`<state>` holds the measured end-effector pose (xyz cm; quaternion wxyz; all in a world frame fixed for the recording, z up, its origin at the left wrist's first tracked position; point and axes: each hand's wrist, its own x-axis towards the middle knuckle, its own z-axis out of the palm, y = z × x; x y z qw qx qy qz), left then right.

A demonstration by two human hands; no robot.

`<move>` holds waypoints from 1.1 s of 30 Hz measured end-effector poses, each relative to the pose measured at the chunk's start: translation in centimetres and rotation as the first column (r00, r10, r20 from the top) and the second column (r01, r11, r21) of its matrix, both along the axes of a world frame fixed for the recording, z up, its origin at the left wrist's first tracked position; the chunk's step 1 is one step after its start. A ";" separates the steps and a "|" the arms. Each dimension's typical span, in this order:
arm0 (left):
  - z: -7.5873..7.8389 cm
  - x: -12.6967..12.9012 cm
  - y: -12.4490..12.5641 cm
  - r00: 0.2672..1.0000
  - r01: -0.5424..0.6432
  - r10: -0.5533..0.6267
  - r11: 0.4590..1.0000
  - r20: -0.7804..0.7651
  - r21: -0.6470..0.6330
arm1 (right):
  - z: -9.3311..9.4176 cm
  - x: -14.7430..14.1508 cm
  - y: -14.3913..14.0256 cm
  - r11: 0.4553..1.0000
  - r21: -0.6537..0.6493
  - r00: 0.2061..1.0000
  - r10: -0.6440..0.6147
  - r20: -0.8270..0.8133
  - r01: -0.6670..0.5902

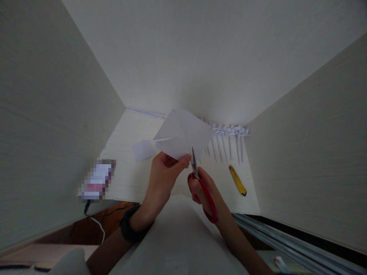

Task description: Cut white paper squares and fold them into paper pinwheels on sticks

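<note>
My left hand (163,179) pinches the lower corner of a folded white paper sheet (185,133) and holds it up over the pale desk (126,179). My right hand (208,191) grips red-handled scissors (200,183), whose blades point up into the paper's lower edge beside my left thumb. A dark band sits on my left wrist.
A row of small white paper pinwheels (229,139) lies at the back right of the desk. A yellow utility knife (237,180) lies right of my hands, a small white paper square (143,150) to the left. A blurred phone with a cable (97,180) rests at the left. Pale panels wall both sides.
</note>
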<state>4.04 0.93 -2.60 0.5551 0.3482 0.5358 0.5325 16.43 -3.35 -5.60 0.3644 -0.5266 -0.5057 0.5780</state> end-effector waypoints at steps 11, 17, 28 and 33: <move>0.0 0.1 0.1 1.000 -0.006 0.007 1.000 0.026 -0.028 | -0.2 -0.1 0.0 1.000 -0.014 1.000 0.003 0.006 -0.003; 0.3 -0.6 0.2 0.991 0.072 -0.073 0.997 0.115 0.009 | 0.0 0.4 0.2 0.999 -0.021 0.998 -0.023 0.056 0.024; 1.5 -5.6 2.9 0.923 0.382 -0.373 0.919 0.096 -0.101 | 1.8 8.5 1.5 0.984 -0.026 0.869 0.170 0.465 -0.178; 1.1 -4.8 2.7 0.824 0.567 -0.554 0.806 0.118 -0.173 | 2.3 9.8 1.4 0.981 -0.013 0.886 0.180 0.426 -0.193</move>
